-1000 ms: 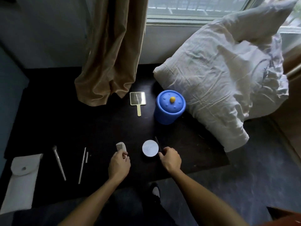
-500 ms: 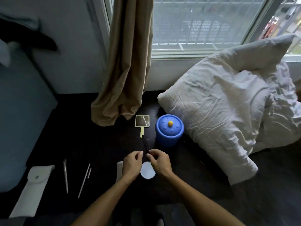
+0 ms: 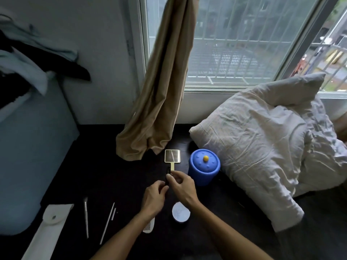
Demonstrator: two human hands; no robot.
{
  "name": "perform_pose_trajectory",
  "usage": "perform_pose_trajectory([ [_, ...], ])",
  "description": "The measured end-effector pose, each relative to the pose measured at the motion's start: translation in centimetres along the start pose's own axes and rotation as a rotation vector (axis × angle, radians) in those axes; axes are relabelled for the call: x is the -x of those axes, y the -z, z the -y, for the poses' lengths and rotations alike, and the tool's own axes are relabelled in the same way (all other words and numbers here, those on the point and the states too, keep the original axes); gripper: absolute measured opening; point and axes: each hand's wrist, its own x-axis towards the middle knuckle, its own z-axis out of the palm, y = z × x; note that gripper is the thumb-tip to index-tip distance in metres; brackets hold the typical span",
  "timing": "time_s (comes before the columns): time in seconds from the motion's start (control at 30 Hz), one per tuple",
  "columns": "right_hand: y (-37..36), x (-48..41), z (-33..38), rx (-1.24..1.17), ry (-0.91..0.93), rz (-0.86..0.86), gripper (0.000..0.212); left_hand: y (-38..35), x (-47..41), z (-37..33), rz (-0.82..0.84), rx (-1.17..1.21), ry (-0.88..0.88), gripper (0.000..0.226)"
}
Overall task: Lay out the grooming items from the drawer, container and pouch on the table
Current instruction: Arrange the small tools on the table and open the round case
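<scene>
A: What is taking up most of the frame?

B: The crumpled pillow [image 3: 253, 147] is filling the right side, the tan curtain [image 3: 161, 109] is hanging down the middle, and the dark desk [image 3: 105, 175] is spreading across the lower half.

A: And the grooming items?

B: Going down in size, the blue container [image 3: 204, 167] is standing lid-on at centre and the white pouch [image 3: 50, 228] is lying at lower left. The hand mirror [image 3: 172, 156] is lying just left of the container. Then come the round white tin [image 3: 180, 214], the comb [image 3: 149, 225] peeking out beside the left forearm, and the thin tools [image 3: 86, 216] between pouch and comb.

A: What are the hands doing?

B: Both are meeting at centre frame on a slim dark item [image 3: 168, 172]. The right hand [image 3: 183, 186] is pinching its upper part. The left hand [image 3: 154, 198], fingers curled, seems to be pinching the lower end. It is too dark to say what the item is.

A: How is it lying?

B: Its long axis is running up-frame, with the upper tip just beside the mirror's handle. The right hand is gripping higher up — so I'm judging it likelier to set the item down on bare desk.
</scene>
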Motion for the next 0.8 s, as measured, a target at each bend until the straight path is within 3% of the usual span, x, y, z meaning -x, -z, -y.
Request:
perform_pose_trajectory([
  [0.23,-1.4,-1.3,1.7,-0.033,-0.041,-0.018,0.028,1.0,0.5,-0.3,0.069,0.158,-0.037,0.008],
  [0.37,-1.7,-1.4,3.0,-0.058,-0.042,0.013,0.012,1.7,0.2,-0.3,0.055,0.137,-0.028,0.002],
  [0.43,-1.8,-1.7,3.5,-0.063,-0.059,0.005,0.022,2.2,-0.2,-0.2,0.061,0.096,-0.039,0.014],
  [0.6,-2.0,-2.7,4.5,-0.092,-0.113,-0.002,0.036,3.0,-1.8,0.4,0.054,0.052,-0.041,0.012],
  [0.8,-1.5,-3.6,5.4,-0.247,-0.147,-0.041,0.019,3.2,-2.1,0.3,0.055,0.211,0.035,0.028],
])
